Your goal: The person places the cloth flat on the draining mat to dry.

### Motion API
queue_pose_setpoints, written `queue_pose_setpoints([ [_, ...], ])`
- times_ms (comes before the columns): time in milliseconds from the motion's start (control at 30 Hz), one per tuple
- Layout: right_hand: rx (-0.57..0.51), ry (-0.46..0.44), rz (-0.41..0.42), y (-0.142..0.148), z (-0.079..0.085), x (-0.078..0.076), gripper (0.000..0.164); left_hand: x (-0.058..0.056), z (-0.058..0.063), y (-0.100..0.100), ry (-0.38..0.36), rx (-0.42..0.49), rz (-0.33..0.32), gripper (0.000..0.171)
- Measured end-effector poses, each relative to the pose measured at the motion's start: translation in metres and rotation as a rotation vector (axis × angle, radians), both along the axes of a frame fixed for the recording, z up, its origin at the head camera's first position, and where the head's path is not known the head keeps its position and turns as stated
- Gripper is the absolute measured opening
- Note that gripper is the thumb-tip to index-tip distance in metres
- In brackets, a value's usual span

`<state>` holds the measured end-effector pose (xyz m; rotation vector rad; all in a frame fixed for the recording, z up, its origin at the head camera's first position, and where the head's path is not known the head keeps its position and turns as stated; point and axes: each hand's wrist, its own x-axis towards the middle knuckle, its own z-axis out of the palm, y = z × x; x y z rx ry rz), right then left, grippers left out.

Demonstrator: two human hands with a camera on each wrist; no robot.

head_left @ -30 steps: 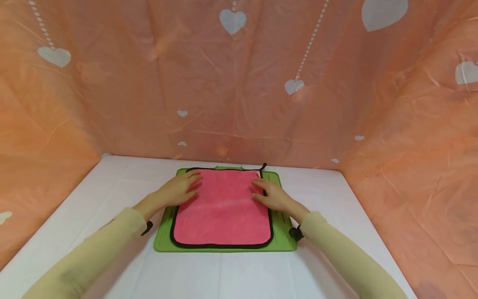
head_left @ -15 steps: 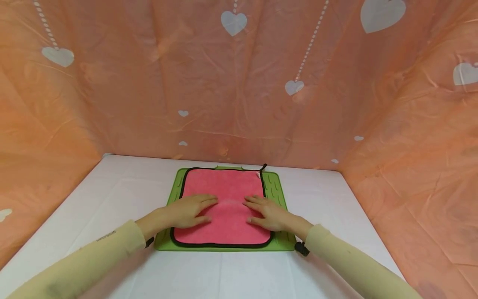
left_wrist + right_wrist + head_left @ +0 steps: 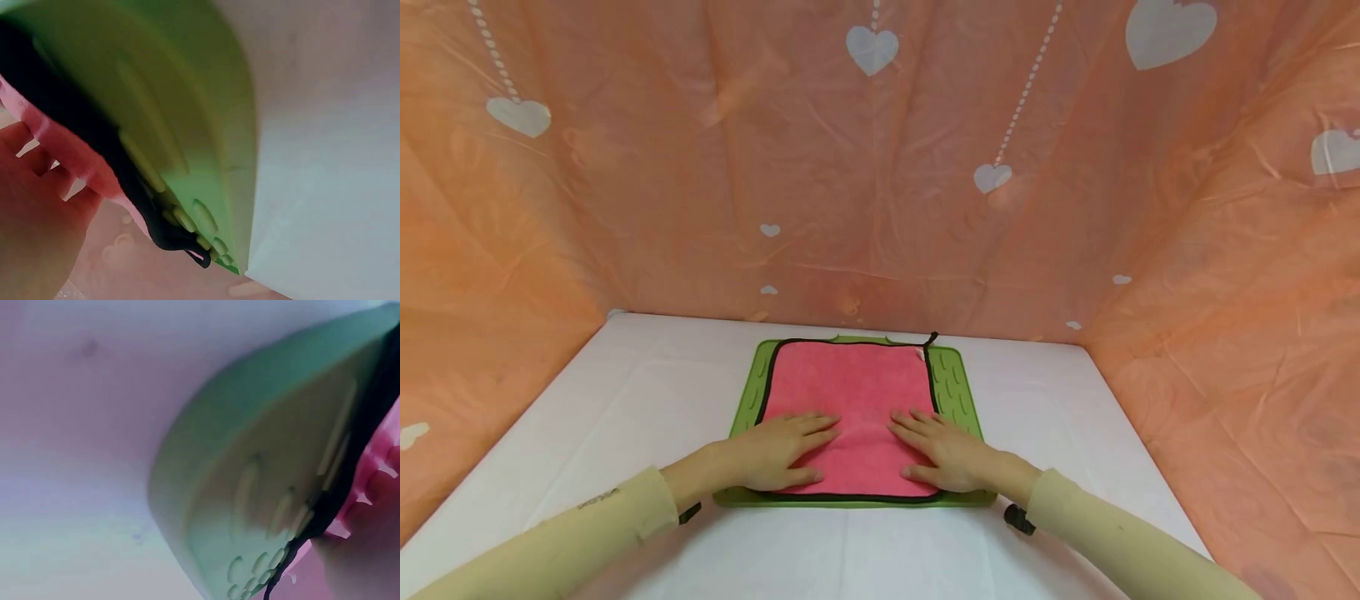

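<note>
A pink cloth (image 3: 850, 383) with black edging lies spread flat on a green ridged mat (image 3: 953, 387). On the near left part of the cloth rests my left hand (image 3: 775, 454), its fingers stretched toward the middle. My right hand (image 3: 951, 454) lies on the near right part, fingers likewise extended. Neither hand grips anything. In the left wrist view the hand (image 3: 44, 206) touches the pink cloth (image 3: 69, 147) past its black border. The right wrist view shows the mat's rounded corner (image 3: 206, 437) and part of the hand (image 3: 369, 544) at the right edge.
The mat lies on a white-covered table (image 3: 647, 392). An orange curtain (image 3: 880, 208) with pale hearts stands behind the table and along both sides. A small black loop (image 3: 932, 338) sticks out from the cloth's far right corner.
Both hands have slid from the far part of the cloth to its near part, palms down. The cloth and mat have stayed almost in place.
</note>
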<state>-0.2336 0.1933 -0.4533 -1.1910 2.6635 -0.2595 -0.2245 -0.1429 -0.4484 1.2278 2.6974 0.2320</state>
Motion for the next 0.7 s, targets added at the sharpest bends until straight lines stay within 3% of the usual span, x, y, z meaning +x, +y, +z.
queue_pose_setpoints([
  [367,0.077,-0.028,0.007,0.004,-0.001,0.005,0.07,0.007,-0.009,0.002,-0.024,-0.058,0.063,0.078],
  [700,0.09,-0.062,-0.005,0.006,-0.007,0.008,0.071,0.015,-0.016,0.002,-0.037,-0.053,0.06,0.078],
])
